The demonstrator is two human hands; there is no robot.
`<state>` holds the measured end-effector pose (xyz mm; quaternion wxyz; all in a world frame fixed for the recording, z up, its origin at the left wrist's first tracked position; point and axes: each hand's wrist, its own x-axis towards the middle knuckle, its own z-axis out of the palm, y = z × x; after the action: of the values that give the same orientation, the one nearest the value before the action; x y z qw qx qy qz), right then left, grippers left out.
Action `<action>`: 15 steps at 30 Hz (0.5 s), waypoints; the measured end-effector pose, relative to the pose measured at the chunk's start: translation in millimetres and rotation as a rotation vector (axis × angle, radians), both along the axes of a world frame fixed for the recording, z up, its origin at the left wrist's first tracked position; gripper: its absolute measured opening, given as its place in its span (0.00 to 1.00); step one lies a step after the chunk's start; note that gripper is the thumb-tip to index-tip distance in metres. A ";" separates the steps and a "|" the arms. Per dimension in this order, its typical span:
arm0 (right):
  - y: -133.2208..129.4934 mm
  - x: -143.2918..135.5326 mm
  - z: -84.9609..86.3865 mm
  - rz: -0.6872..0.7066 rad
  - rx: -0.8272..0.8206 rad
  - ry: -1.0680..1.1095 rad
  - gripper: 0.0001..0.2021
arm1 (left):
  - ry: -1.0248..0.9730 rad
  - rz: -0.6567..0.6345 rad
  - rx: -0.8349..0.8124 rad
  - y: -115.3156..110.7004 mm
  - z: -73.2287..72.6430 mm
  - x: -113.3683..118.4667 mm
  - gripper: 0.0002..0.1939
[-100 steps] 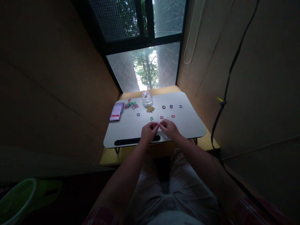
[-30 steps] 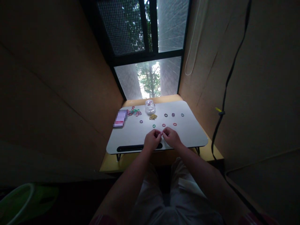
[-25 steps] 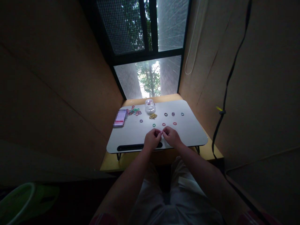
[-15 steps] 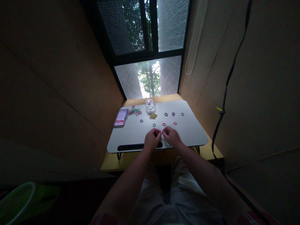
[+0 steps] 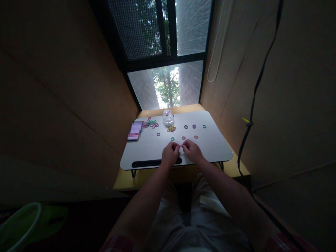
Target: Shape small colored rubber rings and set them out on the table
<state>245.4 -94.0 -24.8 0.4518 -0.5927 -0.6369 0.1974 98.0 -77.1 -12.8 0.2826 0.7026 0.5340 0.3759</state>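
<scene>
Above the front of the white lap table [image 5: 147, 148], my left hand [image 5: 170, 154] and my right hand [image 5: 192, 151] face each other with fingertips pinched. Between them a small pink hair tie [image 5: 180, 145] is stretched, one end in each pinch; my fingers cover part of it. Just beyond my hands lie a green hair tie [image 5: 172, 139] and two reddish ones, a nearer-centre ring [image 5: 183, 138] and one further right [image 5: 196, 137]. A bunch of yellow hair ties [image 5: 171, 129] sits behind them.
A clear plastic container [image 5: 168, 118] stands at the back, beside a mixed pile of coloured hair ties [image 5: 151, 124]. A phone [image 5: 135, 131] lies at the left edge. Dark rings [image 5: 186, 126] are at right. A window [image 5: 168, 84] and walls enclose the table.
My hands have drawn slightly apart, and the pink hair tie between them now shows as a short stretched line. The loose hair ties lie as before.
</scene>
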 end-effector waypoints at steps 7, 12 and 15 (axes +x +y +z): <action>-1.1 0.2 2.4 0.005 -0.010 0.003 0.05 | -0.023 -0.052 -0.043 1.0 -1.4 -1.7 0.09; -1.1 -0.4 2.7 0.005 -0.010 0.023 0.06 | -0.023 -0.064 -0.022 -0.7 0.1 -2.2 0.09; -1.1 -0.5 3.4 0.000 -0.006 0.028 0.06 | -0.020 -0.059 -0.014 -0.9 0.1 -1.7 0.08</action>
<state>244.9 -95.1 -21.5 0.4590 -0.5912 -0.6299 0.2075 96.2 -78.0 -12.6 0.3039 0.7122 0.5129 0.3706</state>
